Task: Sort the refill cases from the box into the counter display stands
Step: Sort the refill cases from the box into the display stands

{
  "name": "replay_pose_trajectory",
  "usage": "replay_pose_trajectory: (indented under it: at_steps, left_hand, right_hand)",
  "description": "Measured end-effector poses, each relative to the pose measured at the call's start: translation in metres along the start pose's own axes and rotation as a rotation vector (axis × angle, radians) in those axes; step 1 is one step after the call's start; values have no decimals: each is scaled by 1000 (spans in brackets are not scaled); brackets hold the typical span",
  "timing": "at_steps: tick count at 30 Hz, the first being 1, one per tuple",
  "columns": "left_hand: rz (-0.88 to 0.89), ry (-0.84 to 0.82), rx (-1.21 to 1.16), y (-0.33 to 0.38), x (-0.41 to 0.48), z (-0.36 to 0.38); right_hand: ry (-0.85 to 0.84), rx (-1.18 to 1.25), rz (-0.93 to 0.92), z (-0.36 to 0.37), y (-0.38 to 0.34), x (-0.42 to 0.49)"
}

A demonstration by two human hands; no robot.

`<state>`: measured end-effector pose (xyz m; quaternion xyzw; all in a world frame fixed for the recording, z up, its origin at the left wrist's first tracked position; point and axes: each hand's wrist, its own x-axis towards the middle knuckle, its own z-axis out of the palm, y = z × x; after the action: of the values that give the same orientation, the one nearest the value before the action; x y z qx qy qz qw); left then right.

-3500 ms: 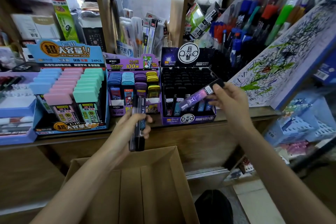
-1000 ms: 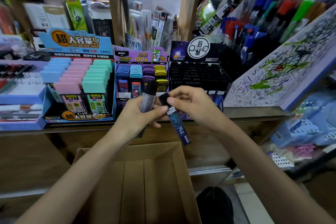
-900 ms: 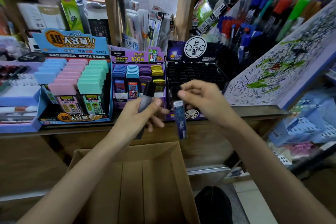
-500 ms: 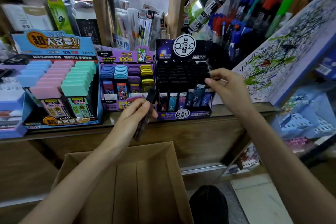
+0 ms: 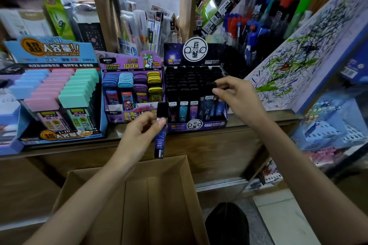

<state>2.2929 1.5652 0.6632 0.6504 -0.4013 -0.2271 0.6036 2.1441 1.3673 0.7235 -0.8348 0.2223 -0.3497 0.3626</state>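
Refill case [image 5: 160,141] upright, black end up

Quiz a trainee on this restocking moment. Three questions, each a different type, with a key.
1. True or false: the left hand holds a blue case with its cap up.
2. Which stand does the right hand reach into? A pastel stand, B purple stand, C black stand.
3. Fill in: the right hand pinches the racked case by its black ____.
Key: 1 true; 2 C; 3 cap.
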Motion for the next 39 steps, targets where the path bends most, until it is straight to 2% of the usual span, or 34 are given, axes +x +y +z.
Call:
replay_pose_trajectory:
  at_steps: [7, 15, 18, 22, 24, 27, 29, 35, 39]
  left_hand:
    - [-19, 6, 9, 2, -4, -2]
    - [-18, 3, 6, 3, -5, 1]
    - [-6, -15, 11, 4, -4, 4]
    - [16, -32, 1, 10, -2, 8]
    - [65, -51, 26, 16, 0, 12]
    - [140, -104, 44, 27, 4, 22]
    - [170, -121, 43, 32, 7, 30]
    - [255, -134, 84, 38, 15, 45]
    - [452, -91, 456, 44, 24, 44]
  right_hand:
    - [-19, 52, 15, 7, 2, -3]
    - [53, -76, 85, 24, 14, -4]
    - [46, -195, 88, 23, 9, -5]
    - [-55, -514, 64, 19, 3, -18]
    - [-99, -369, 44, 19, -4, -28]
    - [-190, 90, 54, 24, -22, -38]
    - [-193, 230, 37, 28, -29, -40]
    - [-141, 268, -37, 21, -33, -44]
    - [-40, 262, -67, -1, -33, -34]
